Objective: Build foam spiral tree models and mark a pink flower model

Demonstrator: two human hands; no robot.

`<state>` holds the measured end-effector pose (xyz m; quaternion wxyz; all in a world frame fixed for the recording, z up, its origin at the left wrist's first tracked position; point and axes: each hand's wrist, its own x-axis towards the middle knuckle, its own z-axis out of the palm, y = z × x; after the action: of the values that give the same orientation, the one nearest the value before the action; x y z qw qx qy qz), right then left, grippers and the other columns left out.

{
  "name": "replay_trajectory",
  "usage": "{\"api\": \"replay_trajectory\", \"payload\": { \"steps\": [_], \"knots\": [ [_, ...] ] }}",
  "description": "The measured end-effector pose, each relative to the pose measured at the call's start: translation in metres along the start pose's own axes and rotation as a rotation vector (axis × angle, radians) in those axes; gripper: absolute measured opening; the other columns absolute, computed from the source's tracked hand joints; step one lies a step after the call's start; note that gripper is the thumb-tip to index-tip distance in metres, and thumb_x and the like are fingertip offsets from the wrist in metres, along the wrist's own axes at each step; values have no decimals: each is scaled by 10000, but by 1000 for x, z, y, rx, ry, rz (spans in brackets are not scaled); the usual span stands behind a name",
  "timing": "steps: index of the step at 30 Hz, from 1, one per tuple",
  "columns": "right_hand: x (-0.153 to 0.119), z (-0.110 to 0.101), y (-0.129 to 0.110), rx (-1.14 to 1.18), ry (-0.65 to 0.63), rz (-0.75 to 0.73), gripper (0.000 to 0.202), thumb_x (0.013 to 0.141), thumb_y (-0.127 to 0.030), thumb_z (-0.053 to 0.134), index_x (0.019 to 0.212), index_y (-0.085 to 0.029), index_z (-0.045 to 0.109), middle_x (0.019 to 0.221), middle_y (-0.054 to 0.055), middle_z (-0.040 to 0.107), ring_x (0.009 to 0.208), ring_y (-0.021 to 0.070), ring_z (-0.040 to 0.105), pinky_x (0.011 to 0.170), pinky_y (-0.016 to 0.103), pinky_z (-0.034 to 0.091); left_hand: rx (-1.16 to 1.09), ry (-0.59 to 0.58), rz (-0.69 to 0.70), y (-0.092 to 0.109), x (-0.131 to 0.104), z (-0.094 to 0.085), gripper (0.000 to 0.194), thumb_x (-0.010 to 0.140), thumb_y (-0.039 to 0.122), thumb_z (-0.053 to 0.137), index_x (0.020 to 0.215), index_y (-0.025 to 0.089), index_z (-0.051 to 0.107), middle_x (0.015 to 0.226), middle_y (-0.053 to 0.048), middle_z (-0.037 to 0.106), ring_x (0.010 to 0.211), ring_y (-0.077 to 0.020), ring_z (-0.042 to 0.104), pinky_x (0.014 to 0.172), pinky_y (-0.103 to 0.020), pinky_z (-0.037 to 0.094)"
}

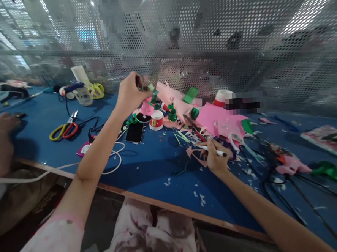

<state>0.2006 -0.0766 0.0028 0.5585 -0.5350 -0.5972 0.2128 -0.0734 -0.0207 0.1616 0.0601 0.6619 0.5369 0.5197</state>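
Observation:
My left hand (130,92) is raised over the back of the table, its fingers pinched at a small pink and green paper craft (147,106). The fingertips are partly hidden. Just below and beside it stands a white and red paper cup (156,121), and a black phone (135,132) lies nearby. My right hand (217,159) is low over the paper scraps, closed around a white marker (208,149) with a black end. Beside these fingers lie a red-handled blade (196,129) and a purple loop (230,149), partly covered by the hand.
Pink paper sheets (213,117) and green curled paper (172,113) lie against a perforated metal panel (163,35). Yellow and red scissors (64,129), a clear jar (83,96) and a white cable (120,153) are left. Dark cords (268,188) lie right. Another person's hand (3,124) rests far left.

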Motion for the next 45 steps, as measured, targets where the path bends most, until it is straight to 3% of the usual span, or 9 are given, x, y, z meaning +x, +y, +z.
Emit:
{"api": "replay_trajectory", "payload": {
  "steps": [3, 7, 14, 23, 30, 35, 40, 43, 45],
  "knots": [
    [0, 0, -1, 41, -16, 28, 395, 821, -486, 487, 688, -163, 671, 415, -31, 495, 354, 103, 432, 389, 247, 337, 118, 96, -123, -14, 22, -9, 338, 554, 116, 707, 705, 205, 418, 752, -19, 537, 964, -231, 544, 805, -350, 457],
    [1, 0, -3, 45, -25, 59, 388, 808, -484, 507, 666, -158, 661, 403, -25, 496, 344, 104, 423, 369, 241, 319, 257, 152, -293, -44, 42, -4, 316, 566, 133, 675, 719, 199, 406, 865, -69, 582, 1004, -267, 536, 869, -380, 428],
    [2, -2, -5, -16, -11, 70, 418, 836, -495, 451, 718, -157, 668, 422, -7, 522, 368, 112, 451, 380, 248, 349, 445, 43, -398, -92, 56, 16, 308, 534, 126, 675, 751, 172, 460, 973, -129, 621, 980, -272, 586, 805, -333, 447],
    [-1, 13, -7, 71, 0, -183, 264, 832, -417, 507, 718, -196, 592, 626, 9, 579, 542, 138, 530, 524, 294, 455, 446, -46, -469, -140, 47, 33, 279, 576, 167, 665, 815, 137, 525, 990, -111, 642, 957, -230, 603, 776, -275, 442],
    [20, 54, -50, 327, -195, -236, 228, 836, -421, 516, 971, -250, 583, 858, 26, 602, 638, 139, 592, 527, 304, 523, 392, -51, -459, -143, 50, 29, 339, 555, 229, 716, 820, 133, 527, 955, -102, 645, 900, -219, 609, 745, -271, 444],
    [74, 88, -95, 321, -295, -361, 258, 839, -488, 488, 879, -245, 562, 753, 6, 601, 687, 150, 615, 618, 308, 531, 267, -64, -478, -142, 55, 26, 328, 555, 182, 715, 807, 125, 512, 940, -98, 651, 868, -185, 608, 743, -261, 446],
    [144, 143, -129, -54, -214, -459, 241, 848, -421, 500, 730, -212, 526, 720, 17, 596, 703, 161, 584, 752, 343, 484, 271, -177, -525, -144, 67, 28, 308, 545, 176, 726, 742, 138, 492, 957, -112, 655, 867, -192, 612, 728, -269, 454],
    [178, 181, -132, -393, -262, -330, 110, 823, -257, 544, 888, -169, 560, 896, 79, 640, 881, 206, 601, 836, 343, 457, 275, -202, -495, -143, 68, 32, 326, 523, 193, 743, 722, 145, 489, 969, -118, 652, 903, -214, 608, 742, -278, 454],
    [196, 205, -130, -616, -353, -226, 258, 810, -183, 528, 1063, -129, 529, 1050, 124, 630, 1006, 231, 583, 874, 339, 445, 281, -211, -473, -141, 67, 33, 341, 509, 197, 751, 726, 144, 493, 960, -131, 652, 913, -239, 607, 747, -292, 452]
  ]
}}
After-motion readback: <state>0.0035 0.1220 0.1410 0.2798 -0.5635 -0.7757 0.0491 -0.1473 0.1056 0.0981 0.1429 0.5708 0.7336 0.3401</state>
